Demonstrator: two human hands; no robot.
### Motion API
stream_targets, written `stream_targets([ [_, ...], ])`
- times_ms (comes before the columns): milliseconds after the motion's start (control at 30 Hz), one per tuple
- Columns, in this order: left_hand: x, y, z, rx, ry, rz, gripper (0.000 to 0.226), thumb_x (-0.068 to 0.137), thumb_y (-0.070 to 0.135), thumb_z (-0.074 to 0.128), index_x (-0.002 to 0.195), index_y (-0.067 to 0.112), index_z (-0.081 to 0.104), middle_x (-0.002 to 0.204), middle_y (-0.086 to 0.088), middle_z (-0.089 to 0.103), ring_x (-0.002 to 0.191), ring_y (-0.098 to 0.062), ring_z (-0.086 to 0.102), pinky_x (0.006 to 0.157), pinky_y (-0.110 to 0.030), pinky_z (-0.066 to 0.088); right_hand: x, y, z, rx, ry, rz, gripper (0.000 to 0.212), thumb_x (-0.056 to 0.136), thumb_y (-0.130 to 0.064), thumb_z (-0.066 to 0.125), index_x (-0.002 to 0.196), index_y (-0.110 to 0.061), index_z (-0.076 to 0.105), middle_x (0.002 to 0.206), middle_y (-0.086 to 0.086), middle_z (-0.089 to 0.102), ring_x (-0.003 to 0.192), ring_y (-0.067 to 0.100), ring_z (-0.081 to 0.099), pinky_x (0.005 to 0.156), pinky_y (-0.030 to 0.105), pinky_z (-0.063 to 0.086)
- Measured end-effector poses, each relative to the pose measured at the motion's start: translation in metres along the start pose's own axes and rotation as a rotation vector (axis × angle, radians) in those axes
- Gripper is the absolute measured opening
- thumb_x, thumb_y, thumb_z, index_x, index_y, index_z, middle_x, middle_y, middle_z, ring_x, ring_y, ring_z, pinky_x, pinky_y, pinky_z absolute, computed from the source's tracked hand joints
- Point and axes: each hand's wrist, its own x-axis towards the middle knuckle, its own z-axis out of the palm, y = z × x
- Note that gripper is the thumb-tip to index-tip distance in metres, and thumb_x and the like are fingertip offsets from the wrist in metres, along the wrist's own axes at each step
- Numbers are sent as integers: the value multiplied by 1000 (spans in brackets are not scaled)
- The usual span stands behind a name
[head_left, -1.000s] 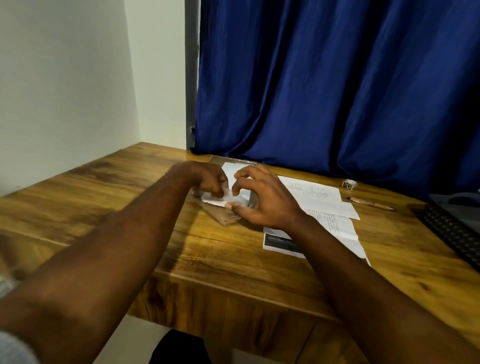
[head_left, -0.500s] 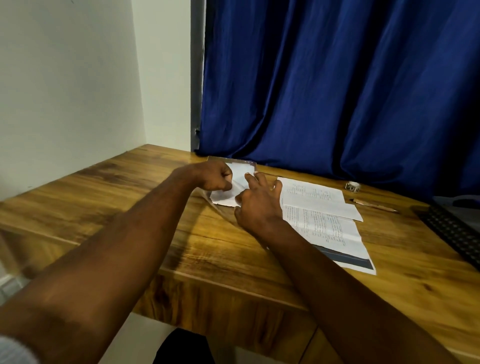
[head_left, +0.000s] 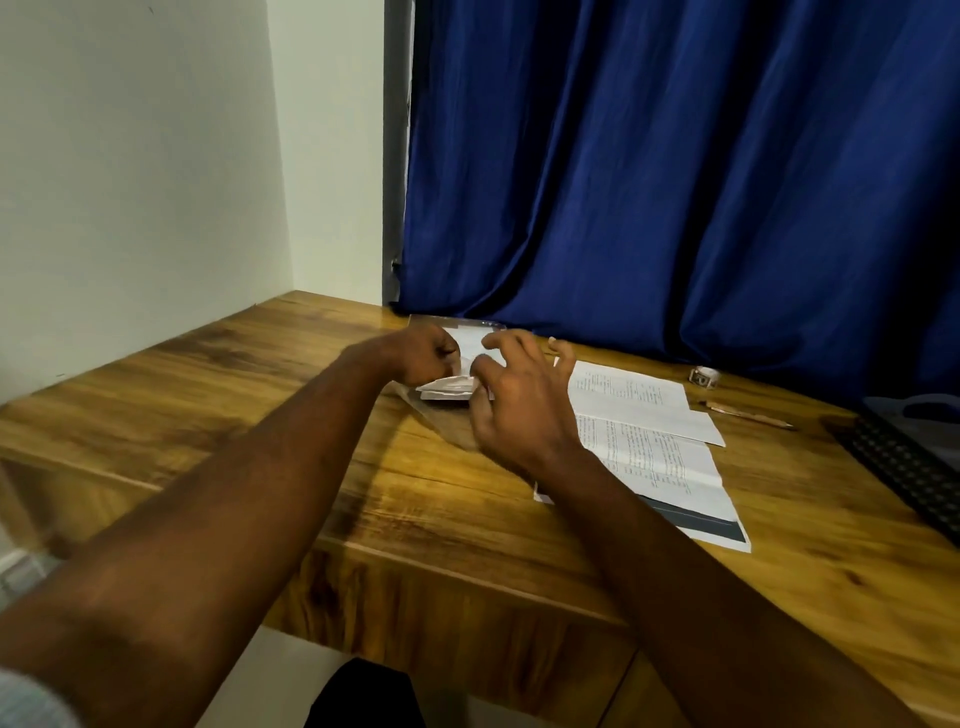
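A small folded white paper (head_left: 449, 387) lies on a clear plastic sleeve (head_left: 441, 421) on the wooden desk (head_left: 260, 415). My left hand (head_left: 421, 356) is curled into a fist and pinches the paper's left side. My right hand (head_left: 519, 400) hovers over the paper's right side with fingers spread and bent; its thumb and forefinger reach the paper's edge, and the hand hides whether they hold it.
Printed sheets (head_left: 654, 441) lie to the right of my hands. Farther right are a pencil (head_left: 748, 413), a small tape roll (head_left: 704, 376) and a black keyboard (head_left: 904, 467). A blue curtain (head_left: 675, 182) hangs behind the desk; a white wall (head_left: 130, 182) stands at the left.
My right hand has lifted off the paper and spread its fingers. The folded paper looks smaller and thicker. The left hand has stayed in its place.
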Motion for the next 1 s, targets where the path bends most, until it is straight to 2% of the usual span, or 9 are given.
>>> stream_targets([
  [167, 0, 1, -7, 26, -28, -90, 47, 91, 4, 75, 136, 8, 63, 126, -2, 60, 120, -23, 57, 97, -33, 47, 2, 11, -19, 206, 204, -54, 19, 92, -28, 53, 104, -19, 66, 111, -2, 64, 109, 18, 55, 97, 43, 28],
  [267, -2, 0, -6, 22, -40, -152, 43, 92, 11, 75, 133, 10, 60, 130, -6, 61, 121, -27, 57, 105, -41, 47, 7, 12, -27, 290, 295, -44, 21, 95, -26, 47, 103, -15, 64, 99, 1, 65, 93, 16, 53, 87, 39, 29],
  [400, -1, -15, 2, 60, -99, -200, 48, 87, 19, 81, 127, 27, 57, 128, -5, 62, 117, -26, 59, 108, -54, 48, 18, 12, -42, 393, 434, -4, 17, 99, -20, 48, 102, -10, 62, 87, 1, 67, 80, 2, 34, 77, 39, 38],
  [500, -3, -12, 3, 77, -118, -202, 52, 88, 28, 79, 133, 27, 54, 131, 0, 59, 121, -27, 56, 110, -55, 46, 34, 21, -54, 451, 549, 133, 15, 102, -17, 49, 105, -10, 62, 88, -3, 65, 78, 12, 51, 72, 36, 43],
  [567, -11, -6, 0, 2, -97, -228, 70, 85, 49, 73, 146, 25, 48, 142, 0, 53, 131, -28, 50, 115, -56, 38, 46, 33, -61, 503, 652, 241, 16, 103, -19, 49, 105, -10, 62, 88, -5, 64, 75, 16, 59, 68, 30, 46],
  [667, -16, -9, -2, -133, -72, -305, 105, 66, 86, 55, 155, 34, 37, 160, -1, 40, 143, -28, 40, 120, -56, 31, 58, 58, -70, 530, 763, 399, 15, 104, -17, 52, 105, -7, 64, 89, -6, 65, 77, 7, 59, 64, 13, 44],
  [767, -20, -3, -6, -31, -125, -300, 66, 96, 60, 59, 152, 30, 41, 151, 1, 48, 135, -28, 48, 116, -54, 38, 57, 82, -69, 544, 763, 572, 20, 103, -19, 52, 111, -8, 66, 100, 1, 71, 87, 11, 63, 66, 2, 41],
  [833, -17, -3, -7, 63, -142, -299, 57, 99, 48, 62, 149, 28, 45, 144, 2, 52, 125, -26, 54, 112, -53, 44, 48, 97, -60, 564, 728, 700, 20, 104, -18, 51, 115, -9, 65, 105, 3, 71, 92, 15, 64, 63, 1, 40],
  [1000, -13, 6, -13, -113, -277, -379, 46, 103, 58, 46, 139, 31, 48, 140, -2, 58, 130, -26, 50, 110, -53, 41, 23, 131, -31, 622, 633, 1077, 20, 106, -17, 50, 120, -14, 65, 116, 6, 69, 99, 22, 63, 76, 28, 46],
])
